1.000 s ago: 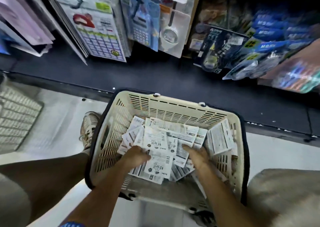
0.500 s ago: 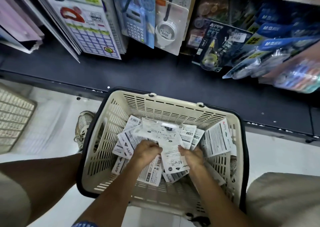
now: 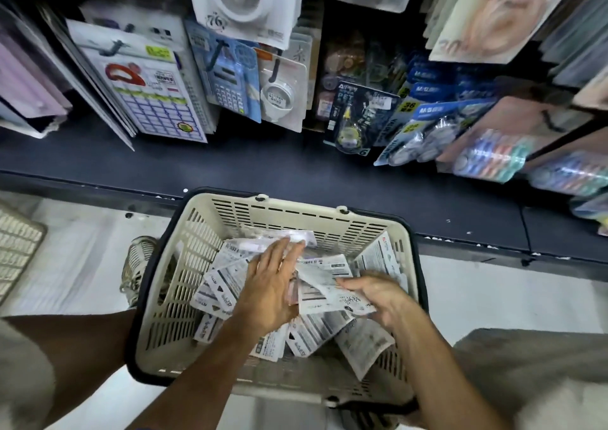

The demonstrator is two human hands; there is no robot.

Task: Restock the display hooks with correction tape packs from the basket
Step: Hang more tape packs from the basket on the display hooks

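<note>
Two forearms reach up from the bottom edge into the basket (image 3: 171, 318) at lower centre. Left hand (image 3: 268, 290) lies flat, fingers straight, pressing on the heap of packs (image 3: 312, 327), its fingertips on a pack against the far wall. Right hand (image 3: 378, 295), just right of it, has its fingers curled round a pack (image 3: 332, 293) lifted at a tilt off the heap. A shoe (image 3: 138, 265) shows left of the basket on pale floor. Beyond runs a dark shelf (image 3: 230, 170); above it, across the upper frame, hang a calculator (image 3: 230, 87), tape rolls (image 3: 490, 156) and other carded goods.
</note>
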